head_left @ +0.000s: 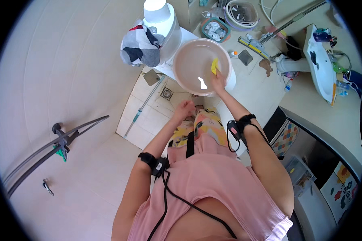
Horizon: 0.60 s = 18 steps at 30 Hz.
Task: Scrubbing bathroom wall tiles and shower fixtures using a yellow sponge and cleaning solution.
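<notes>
A pale pink round plastic basin [188, 67] sits on a white toilet [189, 35] in front of me. Inside the basin's right side, my right hand [219, 82] grips a small yellow cloth or sponge [214, 66]. A bright reflection shows low in the basin; whether water lies there I cannot tell. My left hand [184, 109] hangs just below the basin's near rim, in front of my legs, its fingers loosely curled and seemingly holding nothing. A grey, white and red towel [143, 45] drapes over the toilet tank [172, 28].
A floor drain [166, 93] and a pole with a teal grip [138, 113] are at left. A waste bin [230, 30], stacked basins [227, 18] and a squeeze mop [253, 47] stand behind. To the right is a white pedestal sink [319, 69]; a shower hose [63, 138] hangs left.
</notes>
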Each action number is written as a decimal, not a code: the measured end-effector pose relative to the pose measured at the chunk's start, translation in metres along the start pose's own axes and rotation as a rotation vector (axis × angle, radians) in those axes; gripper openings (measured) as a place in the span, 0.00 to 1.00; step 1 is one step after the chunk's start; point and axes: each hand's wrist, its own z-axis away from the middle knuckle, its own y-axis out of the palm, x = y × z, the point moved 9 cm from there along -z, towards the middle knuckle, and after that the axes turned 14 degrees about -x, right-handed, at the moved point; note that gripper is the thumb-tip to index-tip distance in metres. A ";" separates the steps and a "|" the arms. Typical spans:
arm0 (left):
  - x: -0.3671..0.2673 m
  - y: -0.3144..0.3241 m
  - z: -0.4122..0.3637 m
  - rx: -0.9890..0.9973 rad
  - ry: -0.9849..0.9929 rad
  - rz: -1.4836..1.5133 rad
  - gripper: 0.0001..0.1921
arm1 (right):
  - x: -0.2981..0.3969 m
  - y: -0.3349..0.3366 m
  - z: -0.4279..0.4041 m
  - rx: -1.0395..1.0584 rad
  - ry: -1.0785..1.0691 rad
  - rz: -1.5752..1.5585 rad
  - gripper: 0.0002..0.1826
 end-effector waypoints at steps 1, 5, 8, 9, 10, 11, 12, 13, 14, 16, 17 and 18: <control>0.003 0.034 0.000 0.110 -0.008 -0.050 0.14 | -0.052 -0.021 -0.032 -0.175 -0.166 0.127 0.31; 0.082 -0.026 -0.015 -0.057 -0.023 -0.211 0.13 | -0.083 0.066 -0.037 0.056 0.022 0.516 0.35; 0.104 -0.033 -0.009 -0.014 -0.038 -0.314 0.16 | -0.076 0.103 -0.035 0.075 -0.199 0.725 0.35; 0.110 -0.027 -0.013 -0.006 -0.035 -0.299 0.16 | -0.084 0.109 -0.038 0.123 -0.224 0.776 0.34; 0.115 -0.039 -0.014 -0.053 -0.040 -0.282 0.15 | -0.076 0.129 -0.032 0.146 -0.229 0.763 0.34; 0.120 -0.049 -0.016 -0.074 -0.052 -0.284 0.15 | -0.056 0.151 -0.024 0.159 -0.383 0.761 0.34; 0.124 -0.051 -0.017 -0.084 -0.062 -0.259 0.15 | -0.049 0.163 -0.019 0.158 -0.528 0.770 0.34; 0.126 -0.053 -0.020 -0.095 -0.070 -0.233 0.15 | -0.051 0.169 -0.020 0.164 -0.526 0.769 0.34; 0.130 -0.042 -0.026 -0.068 -0.070 -0.231 0.15 | -0.061 0.156 -0.034 0.060 -0.503 0.851 0.34; 0.114 -0.034 -0.034 -0.094 0.143 -0.198 0.12 | -0.064 0.152 -0.047 -0.030 -0.487 0.920 0.33; 0.113 -0.039 -0.036 -0.110 0.136 -0.200 0.12 | -0.065 0.161 -0.048 0.021 -0.415 0.860 0.33; 0.106 -0.040 -0.039 -0.105 0.179 -0.216 0.12 | -0.065 0.168 -0.048 0.071 -0.345 0.801 0.33</control>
